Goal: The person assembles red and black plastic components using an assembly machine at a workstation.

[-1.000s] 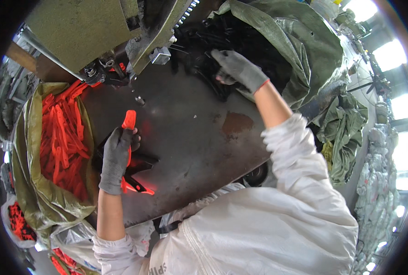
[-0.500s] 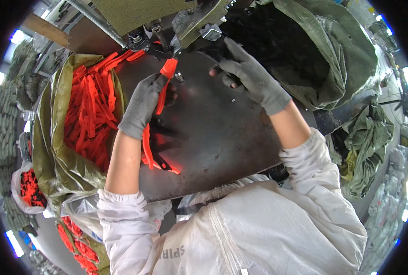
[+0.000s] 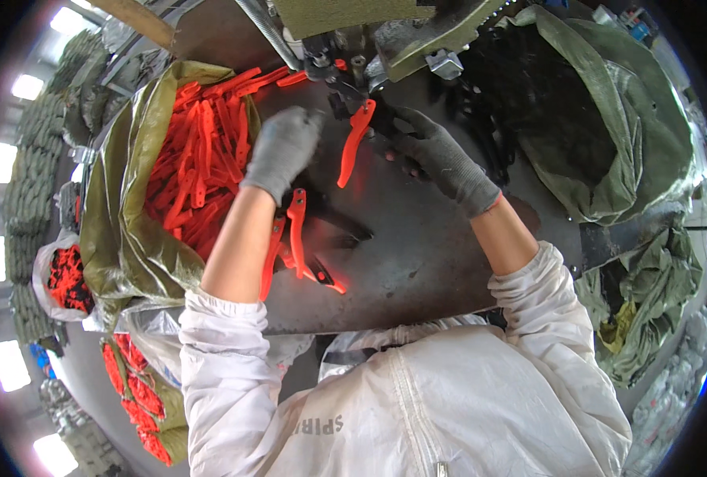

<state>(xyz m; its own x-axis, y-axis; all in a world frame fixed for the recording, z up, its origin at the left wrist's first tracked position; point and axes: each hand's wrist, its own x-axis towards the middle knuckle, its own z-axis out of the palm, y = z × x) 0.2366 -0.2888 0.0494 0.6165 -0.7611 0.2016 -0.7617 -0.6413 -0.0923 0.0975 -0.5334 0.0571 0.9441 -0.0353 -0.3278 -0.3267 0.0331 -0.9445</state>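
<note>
Honestly, I can't tell whether the blurred left hand has its grip clenched, or whether the right hand, partly shadowed, grasps anything beside the red handle, upper middle of frame.

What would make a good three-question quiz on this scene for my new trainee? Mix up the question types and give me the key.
1. True or false: the left hand and the right hand are both gloved in grey.

2. Multiple choice: on which side of the table is the olive sack of red pieces?
A: the person's right
B: the person's left
C: neither side

3. Short answer: what colour is the curved piece between the two hands?

Key: 1. True. 2. B. 3. Red.
</note>
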